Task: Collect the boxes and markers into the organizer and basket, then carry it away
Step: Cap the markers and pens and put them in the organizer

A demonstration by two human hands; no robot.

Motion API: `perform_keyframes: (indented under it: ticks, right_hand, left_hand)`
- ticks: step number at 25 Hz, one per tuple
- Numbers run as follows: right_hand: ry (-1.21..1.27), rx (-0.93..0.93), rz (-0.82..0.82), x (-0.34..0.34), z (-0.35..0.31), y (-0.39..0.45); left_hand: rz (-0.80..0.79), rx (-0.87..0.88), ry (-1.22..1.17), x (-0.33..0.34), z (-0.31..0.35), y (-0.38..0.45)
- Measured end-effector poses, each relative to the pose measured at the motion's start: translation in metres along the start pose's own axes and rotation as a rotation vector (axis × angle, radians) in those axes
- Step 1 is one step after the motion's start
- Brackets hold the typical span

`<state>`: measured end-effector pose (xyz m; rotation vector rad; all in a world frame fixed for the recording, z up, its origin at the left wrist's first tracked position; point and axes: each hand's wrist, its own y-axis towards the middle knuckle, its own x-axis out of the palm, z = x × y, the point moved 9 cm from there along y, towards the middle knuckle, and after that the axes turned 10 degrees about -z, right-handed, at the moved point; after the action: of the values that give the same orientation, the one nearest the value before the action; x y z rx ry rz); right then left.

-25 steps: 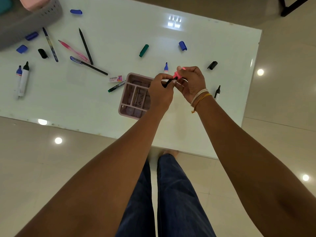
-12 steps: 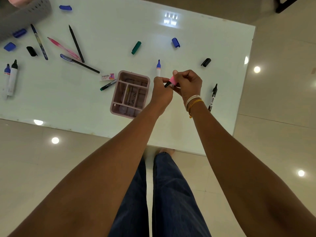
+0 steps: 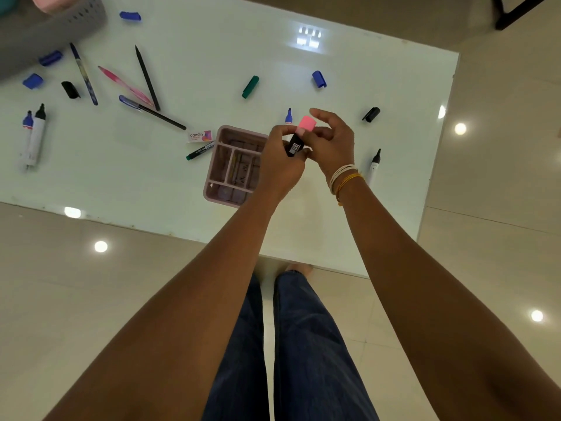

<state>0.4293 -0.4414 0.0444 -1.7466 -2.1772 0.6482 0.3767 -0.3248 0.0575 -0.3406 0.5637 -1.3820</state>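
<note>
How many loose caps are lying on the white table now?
7: blue cap at the far edge, blue caps and beside the grey basket, black cap near them, green cap, blue cap, black cap. Others may be hidden.

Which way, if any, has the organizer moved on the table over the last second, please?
No, the organizer has not moved: it still sits just right of the box and green marker.

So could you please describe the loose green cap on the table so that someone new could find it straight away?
Start at the pink organizer near the table's front edge and look toward the far edge. The green cap lies alone on bare tabletop, left of a blue cap. It is the only green cap; the other loose caps are blue or black.
</note>
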Motion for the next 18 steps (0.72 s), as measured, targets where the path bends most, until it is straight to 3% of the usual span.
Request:
perform_keyframes:
  ticks: [5, 8, 11, 14, 18]
  right_hand:
    - [0.036, -0.072, 0.014, 0.021, -0.026, -0.002]
    - [-0.082, -0.13, 0.019, 0.039, -0.043, -0.001]
    - [-0.217, -0.186, 0.011, 0.053, -0.052, -0.003]
    - [-0.409, -0.22, 0.0, 0.065, -0.047, -0.015]
    - [-0.591, -0.23, -0.004, 0.073, -0.026, -0.031]
  left_hand:
    - [0.329, 0.147, 0.251, -0.083, 0.005, -0.023]
    - [0.448, 0.042, 0.275, -0.123, -0.023, -0.036]
    - [0.448, -0.06, 0.291, -0.141, -0.044, -0.04]
    - [0.342, -0.145, 0.258, -0.145, -0.064, -0.033]
    - [0.235, -0.082, 0.303, -0.136, -0.066, -0.027]
